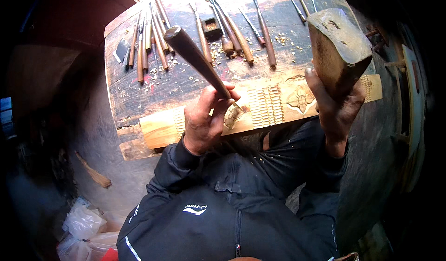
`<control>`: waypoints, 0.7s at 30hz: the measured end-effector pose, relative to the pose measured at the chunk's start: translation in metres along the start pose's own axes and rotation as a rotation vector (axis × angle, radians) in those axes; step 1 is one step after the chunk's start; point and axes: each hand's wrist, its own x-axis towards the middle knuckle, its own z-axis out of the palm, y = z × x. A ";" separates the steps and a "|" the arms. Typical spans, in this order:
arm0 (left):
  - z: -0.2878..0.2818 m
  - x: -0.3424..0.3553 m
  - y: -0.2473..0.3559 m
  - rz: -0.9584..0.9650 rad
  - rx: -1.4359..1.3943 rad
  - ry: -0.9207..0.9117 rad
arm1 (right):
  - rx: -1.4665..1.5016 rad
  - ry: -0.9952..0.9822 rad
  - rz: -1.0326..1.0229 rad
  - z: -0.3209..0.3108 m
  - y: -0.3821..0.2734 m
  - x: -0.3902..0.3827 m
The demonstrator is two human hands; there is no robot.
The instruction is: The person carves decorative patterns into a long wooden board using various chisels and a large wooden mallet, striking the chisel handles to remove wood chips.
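My left hand (204, 119) is closed around the lower part of a wood-handled carving chisel (197, 59), which leans up and to the left. The chisel's tip meets a pale wooden board (158, 126) beside a partly carved flower (233, 117). Held up over the board's right part, a worn, blocky wooden mallet (337, 47) is in my right hand (337, 105); the fingers behind it are hidden. Rows of ridged cuts (265, 106) and a second carved flower (300, 99) lie between my hands. The board runs along the near edge of the workbench.
Across the dark, scuffed workbench (176, 84) lie several chisels (151, 42) and gouges (265, 33), with wood chips among them. A small dark square box (212, 27) stands between the tools. On the floor are a hand broom (95, 172) and plastic bags (86, 224) at the left.
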 end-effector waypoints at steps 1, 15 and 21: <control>0.001 0.000 0.000 0.004 0.024 -0.013 | 0.003 -0.026 0.018 -0.003 -0.001 -0.001; 0.004 0.001 0.002 0.010 0.045 -0.049 | 0.032 -0.058 0.103 -0.006 -0.005 -0.002; 0.006 0.001 -0.001 0.011 0.014 -0.041 | 0.014 -0.073 0.049 -0.007 0.001 -0.003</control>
